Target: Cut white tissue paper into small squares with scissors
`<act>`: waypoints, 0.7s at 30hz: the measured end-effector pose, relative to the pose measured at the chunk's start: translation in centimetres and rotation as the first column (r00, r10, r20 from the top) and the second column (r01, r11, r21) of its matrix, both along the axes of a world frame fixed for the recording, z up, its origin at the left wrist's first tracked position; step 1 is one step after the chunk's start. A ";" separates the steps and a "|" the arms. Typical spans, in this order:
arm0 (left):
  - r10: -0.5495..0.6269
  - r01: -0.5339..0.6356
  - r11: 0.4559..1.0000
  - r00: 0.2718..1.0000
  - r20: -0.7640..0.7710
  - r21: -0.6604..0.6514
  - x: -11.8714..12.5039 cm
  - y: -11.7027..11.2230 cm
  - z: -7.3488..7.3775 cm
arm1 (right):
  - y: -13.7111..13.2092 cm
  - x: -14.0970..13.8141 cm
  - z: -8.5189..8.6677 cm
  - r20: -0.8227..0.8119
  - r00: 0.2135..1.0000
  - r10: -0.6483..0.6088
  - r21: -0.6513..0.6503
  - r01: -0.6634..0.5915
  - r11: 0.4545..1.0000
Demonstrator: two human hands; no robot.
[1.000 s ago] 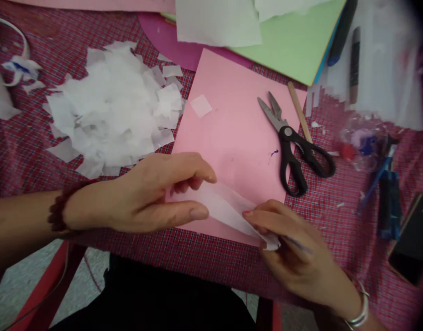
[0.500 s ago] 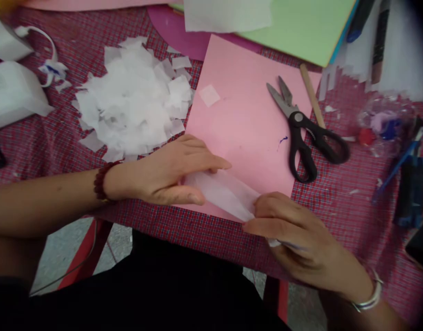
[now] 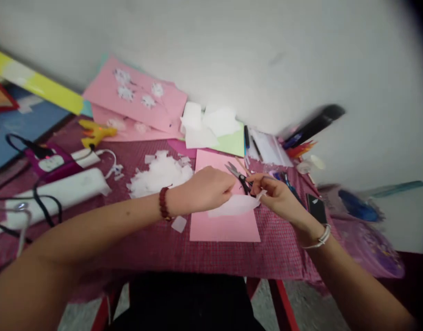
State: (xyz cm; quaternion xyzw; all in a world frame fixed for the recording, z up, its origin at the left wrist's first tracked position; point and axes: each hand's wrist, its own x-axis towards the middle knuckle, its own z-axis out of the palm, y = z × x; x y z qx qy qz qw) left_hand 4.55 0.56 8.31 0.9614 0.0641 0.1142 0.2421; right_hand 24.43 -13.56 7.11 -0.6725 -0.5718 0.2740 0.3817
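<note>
A strip of thin white tissue paper [image 3: 234, 207] stretches between my two hands, above a pink sheet [image 3: 225, 232]. My left hand [image 3: 206, 189], with a dark red bead bracelet at the wrist, is curled closed at the strip's upper left edge. Its fingertips are partly hidden. The strip's right end is pinched between the thumb and fingers of my right hand [image 3: 275, 195], which wears a silver bangle. Black-handled scissors [image 3: 244, 182] lie behind the strip, partly covered by my right fingers. Left of the pink sheet is a heap of cut white tissue squares [image 3: 159, 172].
One loose tissue square [image 3: 179, 224] lies near my left wrist. At the left are a white power strip [image 3: 70, 191] with cables and a yellow glue gun [image 3: 96, 132]. Pink sheets with white flowers [image 3: 139, 99] lean on the wall. A phone [image 3: 316, 208] lies at the right.
My view has tilted up, so the wall and far side of the table now show. My left hand has gone from spread fingers to a closed grip, and both hands are raised with the tissue strip.
</note>
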 end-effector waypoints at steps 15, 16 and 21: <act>-0.311 0.309 0.943 0.950 0.000 0.128 -1.7 -2.0 -8.0 | -5.8 -2.7 -5.5 0.196 0.968 -0.157 0.023 0.155 0.988; -0.305 0.304 0.944 0.952 -0.014 0.127 -1.8 -2.4 -8.7 | -6.4 -2.6 -6.2 0.189 0.971 -0.146 0.012 0.146 0.989; -0.131 0.129 0.991 0.983 -0.128 -0.019 -3.2 -4.5 -9.0 | -8.6 -2.2 -8.8 0.184 0.980 -0.074 -0.022 0.079 0.997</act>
